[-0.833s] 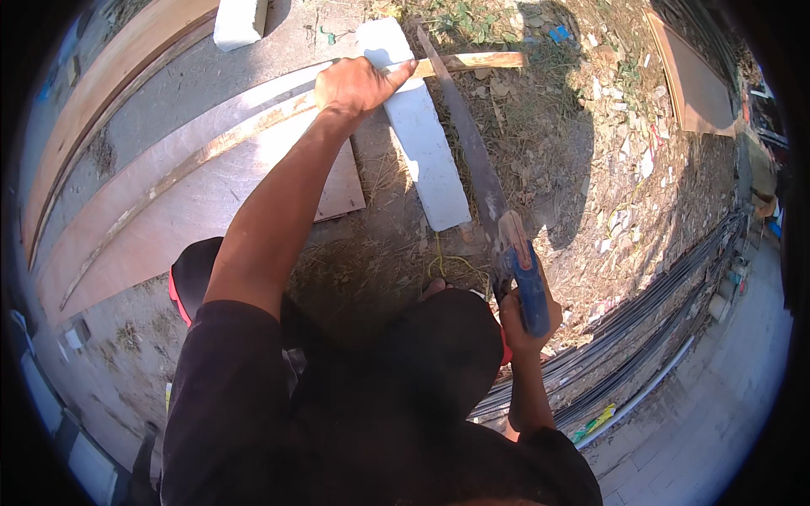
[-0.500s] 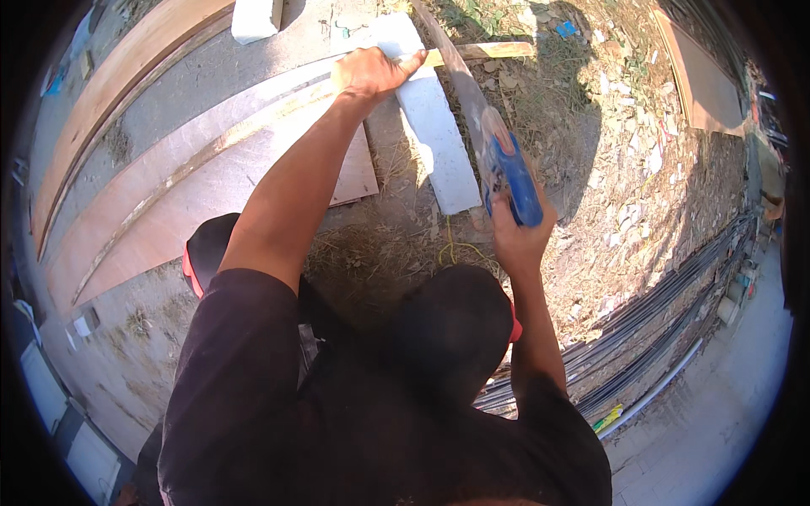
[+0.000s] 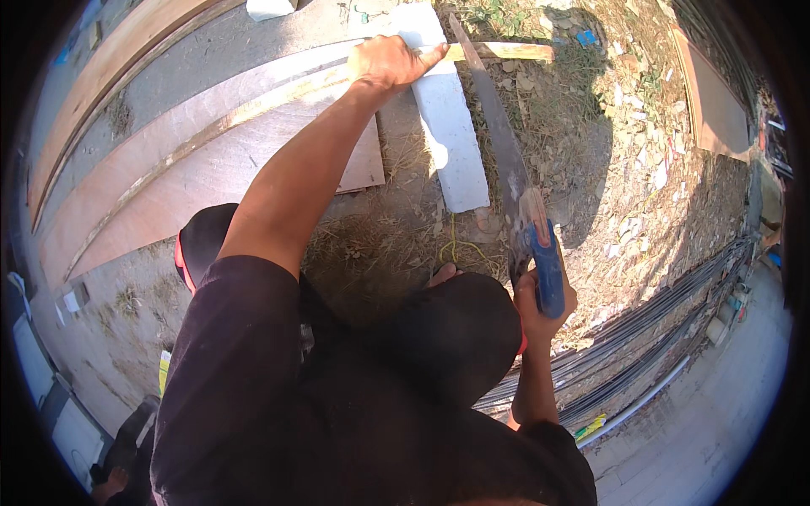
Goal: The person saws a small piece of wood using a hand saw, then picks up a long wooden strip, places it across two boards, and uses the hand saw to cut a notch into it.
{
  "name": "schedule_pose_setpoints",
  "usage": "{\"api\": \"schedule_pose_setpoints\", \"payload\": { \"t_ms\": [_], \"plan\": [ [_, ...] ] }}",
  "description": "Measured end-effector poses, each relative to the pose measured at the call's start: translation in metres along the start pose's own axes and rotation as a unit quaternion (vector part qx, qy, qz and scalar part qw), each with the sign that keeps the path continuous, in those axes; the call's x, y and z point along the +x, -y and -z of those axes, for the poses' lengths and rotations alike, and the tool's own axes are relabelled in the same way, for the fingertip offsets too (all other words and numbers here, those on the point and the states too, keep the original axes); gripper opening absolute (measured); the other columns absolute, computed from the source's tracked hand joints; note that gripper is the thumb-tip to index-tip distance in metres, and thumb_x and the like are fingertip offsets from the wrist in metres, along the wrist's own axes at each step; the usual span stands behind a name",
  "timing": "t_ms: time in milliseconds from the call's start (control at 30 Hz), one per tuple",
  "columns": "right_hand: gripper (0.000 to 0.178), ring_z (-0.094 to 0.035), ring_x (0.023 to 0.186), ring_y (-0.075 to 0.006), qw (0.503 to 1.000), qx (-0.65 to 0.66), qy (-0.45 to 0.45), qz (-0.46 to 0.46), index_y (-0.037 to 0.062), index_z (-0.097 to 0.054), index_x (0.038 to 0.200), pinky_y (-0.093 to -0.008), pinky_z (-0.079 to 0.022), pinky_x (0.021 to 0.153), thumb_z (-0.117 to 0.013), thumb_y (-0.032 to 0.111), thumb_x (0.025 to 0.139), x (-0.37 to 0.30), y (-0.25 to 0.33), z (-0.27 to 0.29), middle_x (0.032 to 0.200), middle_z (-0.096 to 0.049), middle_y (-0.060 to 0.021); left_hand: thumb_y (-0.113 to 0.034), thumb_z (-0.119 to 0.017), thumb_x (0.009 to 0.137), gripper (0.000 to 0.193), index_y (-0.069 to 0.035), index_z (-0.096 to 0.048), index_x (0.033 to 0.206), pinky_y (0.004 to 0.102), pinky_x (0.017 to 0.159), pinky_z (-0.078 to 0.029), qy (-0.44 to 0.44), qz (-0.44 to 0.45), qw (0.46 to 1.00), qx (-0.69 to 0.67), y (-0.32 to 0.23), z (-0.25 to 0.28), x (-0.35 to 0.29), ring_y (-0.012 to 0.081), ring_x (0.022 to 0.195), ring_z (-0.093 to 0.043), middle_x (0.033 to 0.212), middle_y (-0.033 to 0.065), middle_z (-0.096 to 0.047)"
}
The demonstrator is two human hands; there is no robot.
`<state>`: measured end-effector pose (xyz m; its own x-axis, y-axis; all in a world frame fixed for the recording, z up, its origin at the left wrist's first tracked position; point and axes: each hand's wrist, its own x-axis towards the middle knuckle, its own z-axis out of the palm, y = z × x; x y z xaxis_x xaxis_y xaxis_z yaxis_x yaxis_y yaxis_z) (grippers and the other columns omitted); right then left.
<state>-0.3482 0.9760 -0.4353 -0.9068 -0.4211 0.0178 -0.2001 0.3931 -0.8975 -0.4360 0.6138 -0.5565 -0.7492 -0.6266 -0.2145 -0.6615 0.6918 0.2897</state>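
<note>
Wood strip point(image 3: 515, 51), long and narrow: lying across the white block point(image 3: 456, 152), its tail passing over the plywood sheet point(image 3: 219, 177), its free end projecting beyond the block.
Left hand point(image 3: 384, 63): pressing the strip at the block, fingers curling snugly over it, thumb stretching toward the saw.
Right hand point(image 3: 544, 319): holding the saw point(image 3: 499, 126), fingers wrapping fully round its blue handle.
Blade: crossing the strip just beside the block, narrow tip reaching past it — whether the teeth are biting is impossible to tell.
Handling notes, by judgement: good work is keeping the left palm bearing down, the thumb tucking back from the blade, the strokes running long and straight, the cut staying clear of the block — and easing pressure as the strip is thinning.
</note>
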Motion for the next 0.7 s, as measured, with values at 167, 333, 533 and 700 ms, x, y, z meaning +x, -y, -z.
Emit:
{"api": "schedule_pose_setpoints", "payload": {
  "t_ms": [167,333,533,700],
  "plan": [
    [0.049,-0.062,0.075,-0.0088,0.999,-0.001,0.010,-0.040,-0.0031,-0.062,0.133,-0.0270,-0.052,0.069,-0.060,0.002,0.084,0.109,0.002,-0.062,0.092,-0.071,-0.0090,-0.094,-0.035,0.079,0.101,-0.004,-0.079,0.090,0.0440,0.071,-0.059,-0.008,-0.061,0.998,-0.005,0.008,-0.020,0.016,0.0346,0.083,-0.075,0.087,0.0171,-0.076],
    [0.057,-0.066,0.080,-0.0083,0.999,-0.005,0.019,-0.041,-0.0049,-0.057,0.139,-0.0253,-0.053,0.073,-0.056,0.001,0.083,0.047,-0.006,-0.027,0.103,-0.074,-0.0106,-0.094,-0.035,0.080,0.102,-0.003,-0.079,0.092,0.0442,0.071,-0.058,0.002,-0.038,0.999,0.003,0.003,-0.015,0.010,0.0350,0.085,-0.075,0.088,0.0180,-0.076],
    [0.038,-0.052,0.065,-0.0042,0.997,0.059,-0.035,-0.018,-0.0084,-0.065,0.121,-0.0225,-0.043,0.059,-0.062,0.003,0.085,0.056,-0.011,-0.039,0.077,-0.062,0.0010,-0.095,-0.035,0.078,0.106,0.000,-0.078,0.092,0.0440,0.075,-0.058,0.055,-0.007,0.998,-0.016,0.001,0.007,0.001,0.0347,0.085,-0.074,0.086,0.0210,-0.075],
    [0.058,-0.064,0.084,-0.0094,0.994,-0.017,0.064,-0.085,-0.0043,-0.057,0.139,-0.0260,-0.052,0.077,-0.058,0.000,0.081,0.085,0.006,-0.051,0.101,-0.072,-0.0111,-0.097,-0.033,0.076,0.110,0.002,-0.078,0.092,0.0440,0.077,-0.058,0.034,-0.018,0.999,-0.010,0.005,0.002,0.010,0.0352,0.089,-0.074,0.087,0.0217,-0.075]
  ]
}}
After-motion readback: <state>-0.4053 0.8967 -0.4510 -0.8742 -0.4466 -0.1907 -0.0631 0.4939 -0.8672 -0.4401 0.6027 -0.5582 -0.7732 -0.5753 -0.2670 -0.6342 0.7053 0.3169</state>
